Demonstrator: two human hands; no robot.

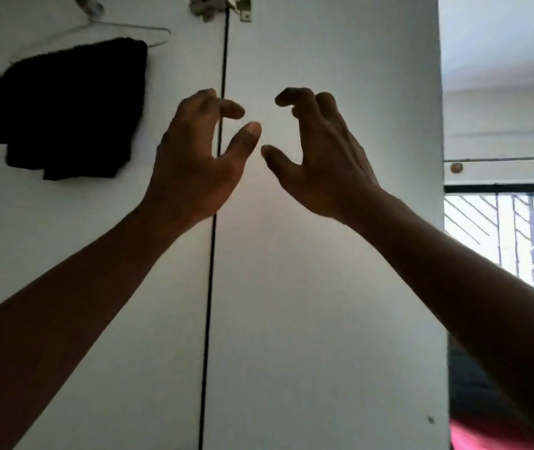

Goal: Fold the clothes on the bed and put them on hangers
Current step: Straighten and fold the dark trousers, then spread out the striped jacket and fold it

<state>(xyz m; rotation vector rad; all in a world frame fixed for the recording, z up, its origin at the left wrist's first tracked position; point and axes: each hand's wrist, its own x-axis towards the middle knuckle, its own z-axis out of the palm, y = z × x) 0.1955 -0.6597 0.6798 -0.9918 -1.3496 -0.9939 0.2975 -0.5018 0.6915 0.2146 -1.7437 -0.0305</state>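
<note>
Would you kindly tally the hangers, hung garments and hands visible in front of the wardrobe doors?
wire hanger: 1
black garment, draped on it: 1
hands, left hand and right hand, both holding nothing: 2
Total: 4

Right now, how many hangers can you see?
1: a wire hanger at the upper left, hanging against the white cupboard door with a folded dark garment draped over it. Others may be out of view.
</note>
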